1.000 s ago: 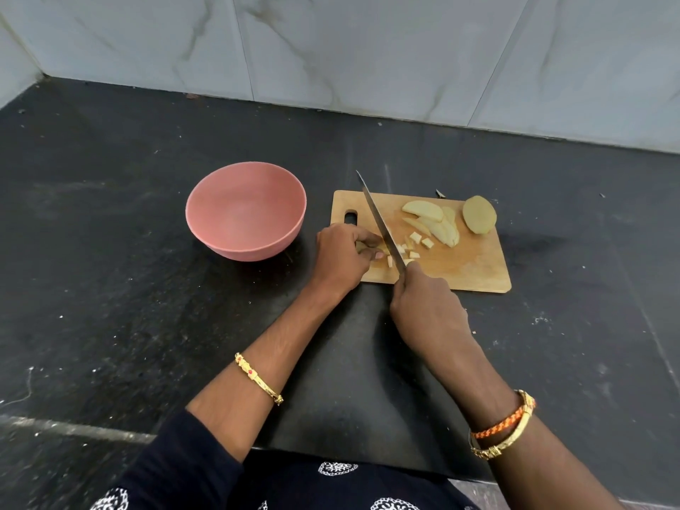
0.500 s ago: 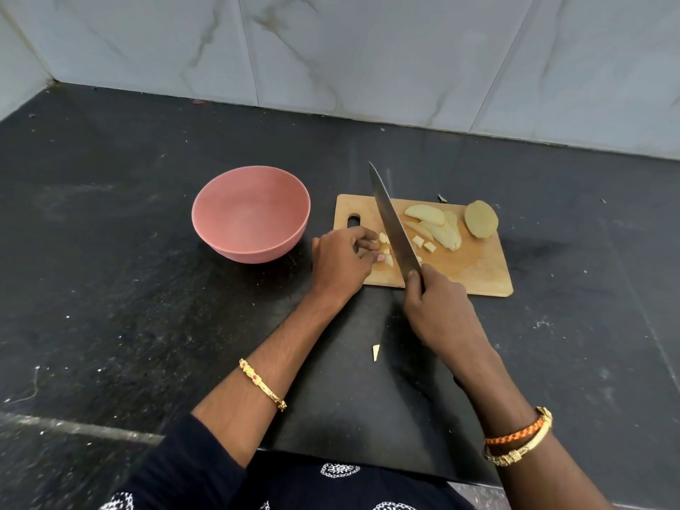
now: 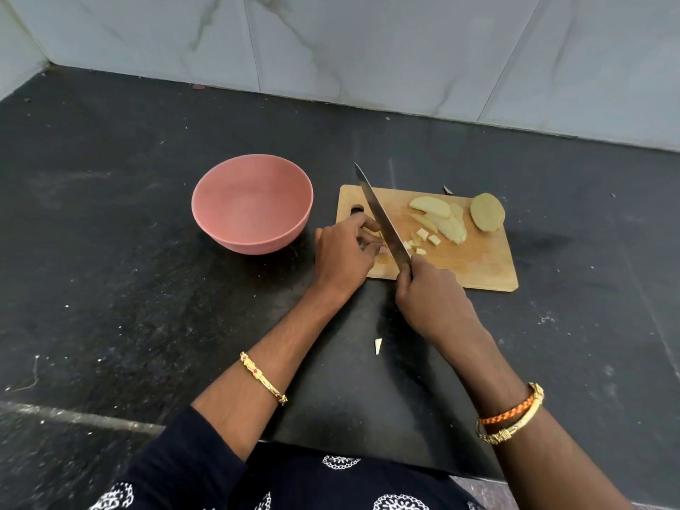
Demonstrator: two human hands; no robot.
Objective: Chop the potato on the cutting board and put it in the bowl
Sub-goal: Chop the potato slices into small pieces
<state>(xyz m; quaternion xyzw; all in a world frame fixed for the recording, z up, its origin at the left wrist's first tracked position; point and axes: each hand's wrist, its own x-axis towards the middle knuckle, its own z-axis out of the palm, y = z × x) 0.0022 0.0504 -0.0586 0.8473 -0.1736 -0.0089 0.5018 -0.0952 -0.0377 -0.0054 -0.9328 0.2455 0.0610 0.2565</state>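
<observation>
My right hand [image 3: 430, 300] grips the long silver knife [image 3: 382, 219], blade slanting over the wooden cutting board [image 3: 478, 263]. My left hand [image 3: 344, 254] curls its fingers on a small potato piece by the blade. Pale potato slices [image 3: 441, 219], little cubes [image 3: 423, 239] and a potato half [image 3: 487, 211] lie on the board. The round pink bowl [image 3: 254, 207] sits just left of the board. One bit [image 3: 378, 346] lies on the black counter [image 3: 110, 233].

A salmon-pink bowl [image 3: 253, 209] sits on a black speckled countertop [image 3: 110, 252] beside a tan wooden cutting board [image 3: 474, 259] bearing pale yellow potato pieces [image 3: 439, 220]. The wall tiles [image 3: 368, 49] are white (grey-veined, marble-like), and the sleeve [image 3: 173, 461] is navy with white motifs.
</observation>
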